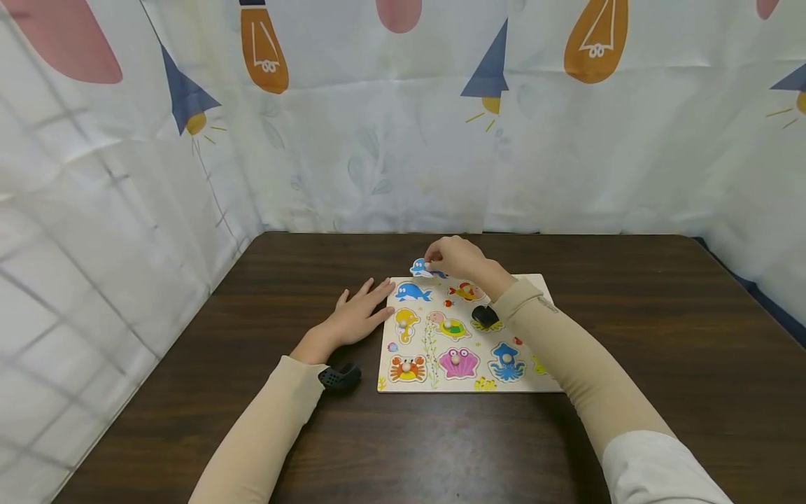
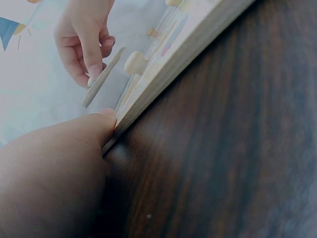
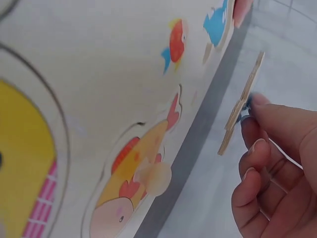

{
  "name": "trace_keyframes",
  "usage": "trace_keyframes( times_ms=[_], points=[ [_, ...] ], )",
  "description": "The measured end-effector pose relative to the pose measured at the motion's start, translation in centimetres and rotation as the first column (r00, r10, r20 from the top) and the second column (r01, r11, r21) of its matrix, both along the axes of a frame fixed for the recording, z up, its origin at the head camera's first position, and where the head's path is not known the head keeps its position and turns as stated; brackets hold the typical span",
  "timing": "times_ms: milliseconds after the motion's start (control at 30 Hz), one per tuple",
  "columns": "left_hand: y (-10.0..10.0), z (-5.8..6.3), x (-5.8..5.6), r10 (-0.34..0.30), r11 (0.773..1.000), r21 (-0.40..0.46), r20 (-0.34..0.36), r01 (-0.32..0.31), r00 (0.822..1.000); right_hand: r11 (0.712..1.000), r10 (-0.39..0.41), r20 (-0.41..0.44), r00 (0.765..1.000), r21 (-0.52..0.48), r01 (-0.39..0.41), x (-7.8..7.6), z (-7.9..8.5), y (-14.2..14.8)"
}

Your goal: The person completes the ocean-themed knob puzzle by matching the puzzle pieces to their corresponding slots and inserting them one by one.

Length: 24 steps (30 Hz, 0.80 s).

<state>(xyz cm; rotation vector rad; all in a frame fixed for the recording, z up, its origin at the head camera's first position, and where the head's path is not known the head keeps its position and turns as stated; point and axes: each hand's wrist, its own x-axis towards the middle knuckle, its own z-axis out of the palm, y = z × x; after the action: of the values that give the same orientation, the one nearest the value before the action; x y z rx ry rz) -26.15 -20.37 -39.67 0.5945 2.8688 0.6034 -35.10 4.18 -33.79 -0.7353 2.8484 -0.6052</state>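
A wooden peg puzzle board [image 1: 385, 360] printed with sea animals lies flat on the table. My right hand [image 1: 462, 257] pinches a blue puzzle piece [image 1: 418, 268] by its knob, just above the board's top left edge. In the right wrist view that piece [image 3: 242, 101] is edge-on, held between thumb and fingers, apart from the board. Below it, a blue whale picture [image 1: 412, 292] without a visible knob shows on the board. My left hand [image 1: 355, 318] lies with fingers spread, its fingertips touching the board's left edge. In the left wrist view the thumb [image 2: 101, 121] meets that edge.
Knobbed pieces sit in the board: a seahorse [image 1: 406, 323], a turtle [image 1: 450, 327], a crab [image 1: 407, 368], a pink shell [image 1: 458, 362], a blue squid [image 1: 506, 362] and a fish [image 1: 467, 291]. A dark wooden table [image 1: 302, 280] carries it, with patterned curtains [image 1: 378, 161] behind.
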Motion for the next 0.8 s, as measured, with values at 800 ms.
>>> trace_keyframes(
  times_ms=[800],
  points=[
    [0.1, 0.0, 0.1, 0.003, 1.0, -0.01, -0.001, -0.003, 1.0, 0.98, 0.169, 0.069, 0.983, 0.094, -0.175, 1.7, -0.2, -2.2]
  ],
)
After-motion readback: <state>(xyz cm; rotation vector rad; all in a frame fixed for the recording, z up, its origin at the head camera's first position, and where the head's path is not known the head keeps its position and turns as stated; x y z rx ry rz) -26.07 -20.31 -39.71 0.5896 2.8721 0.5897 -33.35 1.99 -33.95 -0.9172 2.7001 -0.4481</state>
